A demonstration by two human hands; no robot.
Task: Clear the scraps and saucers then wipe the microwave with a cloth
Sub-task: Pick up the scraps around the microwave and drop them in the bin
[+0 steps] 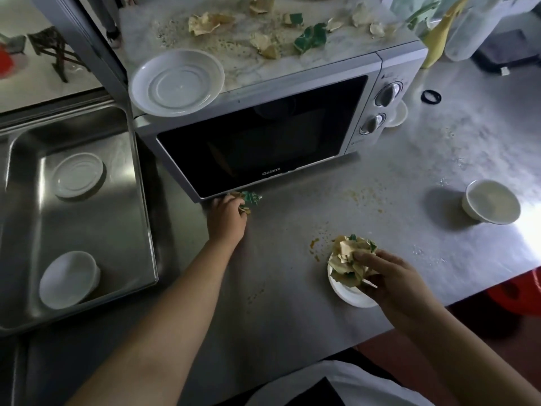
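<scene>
A white microwave (389, 65) stands on the steel counter, its top littered with several crumpled paper scraps (209, 23) and crumbs. A white saucer (175, 83) sits on its front left corner. My left hand (227, 218) grips a green and tan scrap (250, 198) at the foot of the microwave door. My right hand (389, 275) holds a wad of scraps (348, 256) over a white saucer (345, 291) near the counter's front edge.
A steel sink (137, 218) at the left holds two white saucers (77, 174) (68, 278). A white bowl (491, 205) stands at the right of the counter (292, 244). A black ring (431, 97), a yellow bottle (439, 36) and a small white dish (399, 114) lie behind the microwave's right side.
</scene>
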